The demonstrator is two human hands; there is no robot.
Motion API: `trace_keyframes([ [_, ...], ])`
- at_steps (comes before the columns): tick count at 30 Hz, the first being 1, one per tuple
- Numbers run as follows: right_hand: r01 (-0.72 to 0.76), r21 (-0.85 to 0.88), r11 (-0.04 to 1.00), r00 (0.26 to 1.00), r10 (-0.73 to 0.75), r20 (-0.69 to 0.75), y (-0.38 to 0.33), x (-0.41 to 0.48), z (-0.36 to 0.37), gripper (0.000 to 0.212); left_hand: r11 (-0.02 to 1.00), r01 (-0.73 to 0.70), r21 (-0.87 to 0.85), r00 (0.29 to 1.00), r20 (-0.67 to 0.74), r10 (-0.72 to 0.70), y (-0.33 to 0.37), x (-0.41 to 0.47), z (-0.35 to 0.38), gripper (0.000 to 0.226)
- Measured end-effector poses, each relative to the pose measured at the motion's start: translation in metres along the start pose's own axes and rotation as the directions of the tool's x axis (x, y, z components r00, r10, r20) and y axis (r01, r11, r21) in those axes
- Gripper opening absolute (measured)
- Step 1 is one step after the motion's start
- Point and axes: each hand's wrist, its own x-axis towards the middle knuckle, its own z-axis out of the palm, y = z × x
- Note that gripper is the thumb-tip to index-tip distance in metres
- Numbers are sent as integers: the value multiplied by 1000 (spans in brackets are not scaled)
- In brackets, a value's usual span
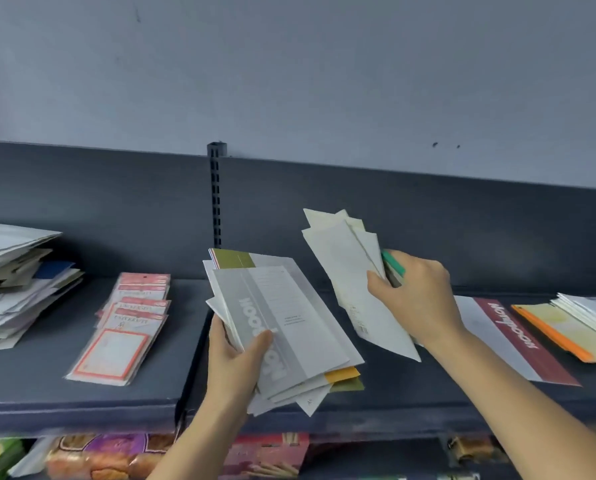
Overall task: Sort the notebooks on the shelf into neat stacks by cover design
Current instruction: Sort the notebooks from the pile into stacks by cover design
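Observation:
My left hand grips a fanned bundle of notebooks above the dark shelf; the top one is grey with white lettering, and olive and yellow covers peek out underneath. My right hand holds a second bundle of pale notebooks tilted upright, back covers toward me, with a green edge by the knuckles. A maroon-striped notebook lies flat on the shelf under my right forearm. Orange-edged and white notebooks lie at the far right.
A tall untidy pile of notebooks stands at the left end. Packs of red-bordered labels lie fanned between it and my hands. A slotted upright splits the back panel. Snack packets fill the shelf below.

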Motion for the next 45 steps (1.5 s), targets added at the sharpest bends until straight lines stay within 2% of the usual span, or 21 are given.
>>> trace_keyframes([
  [4,-11,-86,996,1000,10,-20,24,-6,-4,32,998,68,-11,993,101,-66,-22,16,26,43],
  [7,49,-216,975,998,-57,-28,33,-4,2,32,993,115,-10,978,178,-111,-33,33,45,42],
  [9,114,-343,932,993,-101,55,32,1,14,27,982,185,-22,953,249,-174,-40,44,55,40],
  [11,129,-514,848,983,-39,182,29,3,36,24,967,253,-10,914,329,-235,-45,56,60,37],
  [13,165,-600,783,956,21,291,24,-4,60,31,949,311,48,877,370,-306,-50,68,62,39],
  [15,168,-542,824,879,123,460,30,-19,90,31,898,429,103,817,379,-434,-56,79,59,53],
  [17,123,-421,899,758,188,624,41,-40,107,52,819,548,169,733,375,-568,-63,91,53,74],
  [18,63,-360,931,719,208,663,43,-45,108,60,808,549,214,714,383,-586,-68,97,51,76],
  [21,-60,-191,980,717,175,674,51,-45,105,80,861,408,306,775,383,-503,-79,108,49,35],
  [23,-229,-90,969,691,227,686,60,-36,102,86,880,262,397,815,397,-422,-83,115,49,8],
  [25,-357,-26,934,728,296,619,75,-25,101,64,860,217,462,828,379,-413,-84,119,50,13],
  [27,-418,-89,904,752,399,524,92,-16,103,41,803,117,584,860,345,-376,-84,122,52,39],
  [29,-466,-194,864,679,489,547,103,-11,106,45,580,-50,813,923,259,-285,-84,122,55,68],
  [30,-461,-248,852,639,512,573,106,-10,108,52,517,-93,851,956,221,-192,-80,117,57,73],
  [32,-482,-296,825,591,555,585,109,-7,111,56,569,-124,813,973,211,-89,-68,105,57,57],
  [33,-513,-287,809,578,573,580,111,-4,112,55,613,-142,777,964,249,-92,-65,99,56,41],
  [35,-555,-236,798,591,577,563,118,1,111,41,622,-190,760,915,366,-168,-61,87,54,14],
  [37,-593,-186,784,590,579,562,128,5,109,19,586,-257,768,880,437,-185,-63,80,57,19],
  [39,-675,-99,731,541,582,606,137,7,108,4,544,-300,784,872,456,-177,-68,75,65,24],
  [42,-771,-1,637,481,583,655,153,10,102,12,471,-332,818,876,452,-168,-74,68,80,29],
  [45,-796,76,600,481,550,683,166,11,84,18,323,-387,864,895,437,-95,-83,62,92,32],
])
